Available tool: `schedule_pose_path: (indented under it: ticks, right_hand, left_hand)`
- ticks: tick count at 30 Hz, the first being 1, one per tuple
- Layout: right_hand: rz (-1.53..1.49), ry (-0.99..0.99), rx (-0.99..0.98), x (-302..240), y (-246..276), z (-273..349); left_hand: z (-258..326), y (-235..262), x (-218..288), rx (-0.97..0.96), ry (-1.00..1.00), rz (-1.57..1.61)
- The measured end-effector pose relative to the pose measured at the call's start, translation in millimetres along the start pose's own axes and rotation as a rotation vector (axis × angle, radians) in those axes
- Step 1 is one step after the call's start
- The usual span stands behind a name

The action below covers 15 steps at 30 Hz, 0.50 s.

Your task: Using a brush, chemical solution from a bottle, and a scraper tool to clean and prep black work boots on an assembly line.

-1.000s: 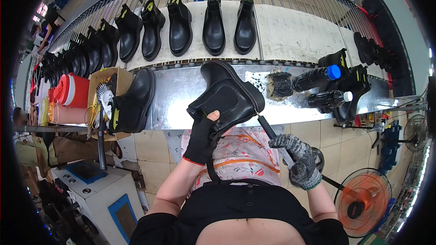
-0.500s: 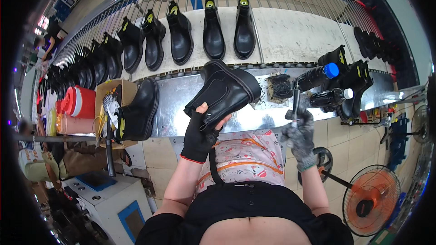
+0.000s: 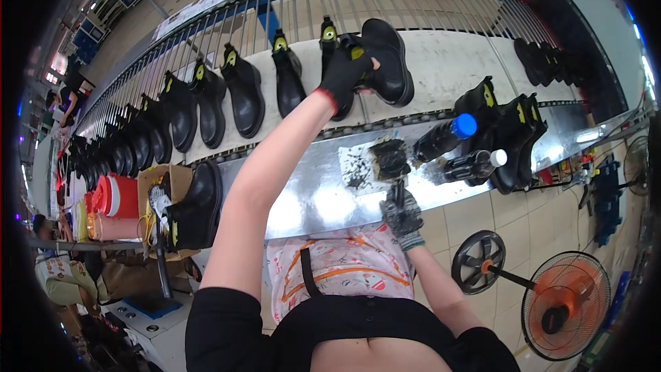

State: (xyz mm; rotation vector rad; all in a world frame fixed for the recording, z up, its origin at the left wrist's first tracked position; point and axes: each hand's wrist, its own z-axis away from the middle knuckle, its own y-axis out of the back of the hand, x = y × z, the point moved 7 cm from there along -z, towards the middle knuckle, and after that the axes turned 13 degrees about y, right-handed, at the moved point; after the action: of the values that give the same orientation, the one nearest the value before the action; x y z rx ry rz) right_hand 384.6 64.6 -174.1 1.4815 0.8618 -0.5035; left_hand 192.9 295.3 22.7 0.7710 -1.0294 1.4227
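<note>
A black ankle boot (image 3: 387, 62) with a yellow-green lining is gripped by its shaft in my left hand (image 3: 344, 77), which wears a black fingerless glove. The hand is stretched over the white conveyor surface, and the boot tilts beside the end of a row of standing boots (image 3: 246, 93). My right hand (image 3: 401, 217), in a grey stained glove, is closed round a slim dark tool (image 3: 399, 191). The tool points at a black-smeared pad (image 3: 391, 160) on the metal ledge; its kind is unclear. A stained white sheet (image 3: 354, 171) lies beside the pad.
Two dark bottles, one blue-capped (image 3: 446, 136) and one white-capped (image 3: 475, 164), lean right of the pad near more boots (image 3: 513, 134). A single boot (image 3: 197, 207), a cardboard box (image 3: 153, 182) and a red jug (image 3: 113, 196) stand left. An orange fan (image 3: 561, 306) is at lower right.
My left hand has carried the boot up and away from the ledge to the conveyor. My right hand has moved left and down with the tool, near the black pad.
</note>
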Motion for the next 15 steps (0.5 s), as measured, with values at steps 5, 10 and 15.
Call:
schedule_pose_path:
  ticks: [5,10,15]
  right_hand:
    - [-0.111,0.171,0.201,-21.0,7.3,4.0]
    - [-0.063,0.163,0.131,-27.6,10.4,2.5]
    - [-0.036,0.255,0.057,-29.8,15.5,3.8]
  left_hand:
    - [-109.2,-23.6,-12.0,0.557,-0.067,-0.548]
    - [-146.0,-34.9,-26.6,0.425,-0.262,-0.861]
    - [-57.9,36.1,-8.0,0.887,-0.81,-0.405]
